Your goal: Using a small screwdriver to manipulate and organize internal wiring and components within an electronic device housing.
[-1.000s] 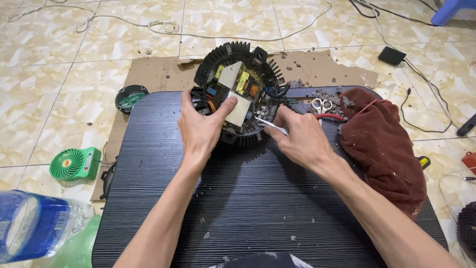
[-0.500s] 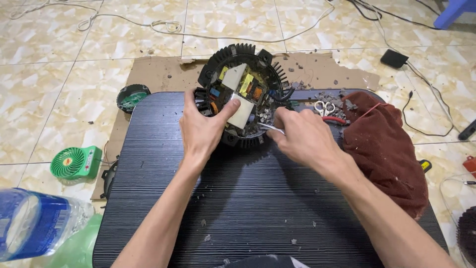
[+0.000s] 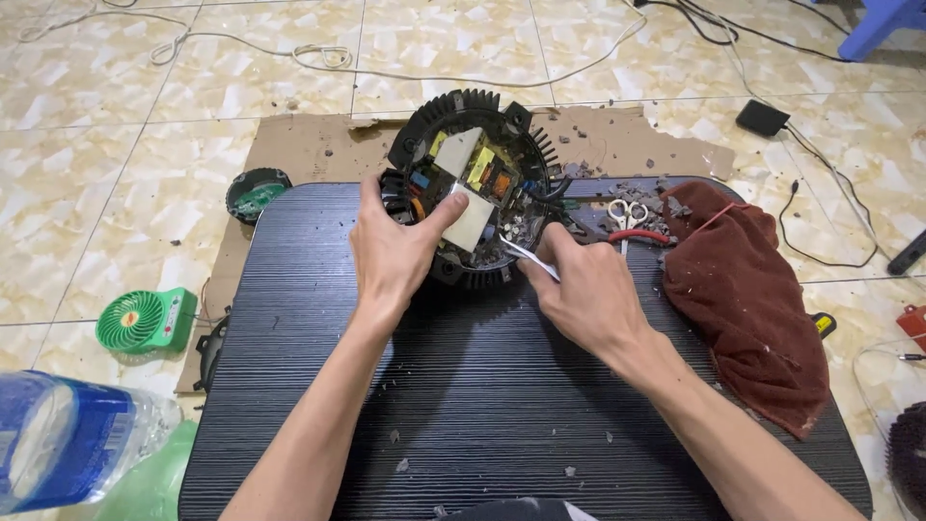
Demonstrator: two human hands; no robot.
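**Two hands on an opened round finned housing, circuit board exposed**

Far left, bottom: clear plastic bottle with blue label (image 3: 58, 439) at the frame edge, green plastic beside it. Just above it, a small green fan (image 3: 145, 320) on the tiled floor. Further up, a round dark cap with green inside (image 3: 257, 193) sits on the cardboard sheet (image 3: 309, 150), just off the corner of the black ribbed mat (image 3: 482, 415).

Left hand (image 3: 394, 253) rests on the mat's far edge against the black round finned housing (image 3: 473, 183); thumb stretched out and pressing on the white plate (image 3: 470, 217) over the circuit board (image 3: 482, 169), other fingers curled around the housing's left rim. So it grips the housing, not loose.

The housing lies at the far edge of the mat, partly on the cardboard, open side up, coloured parts visible inside.

Right hand (image 3: 588, 294) sits just right of the housing, fingers pinched shut on a thin metal tool (image 3: 526, 256) whose tip points into the housing's lower right edge. Tool type: cannot tell.

Right of that: small scissors (image 3: 625, 214) and a red-handled tool (image 3: 632, 234) lying among grey debris, touching the dark red cloth (image 3: 748, 299) bunched on the mat's right side. Black adapter with cable (image 3: 762, 118) on the floor, upper right.
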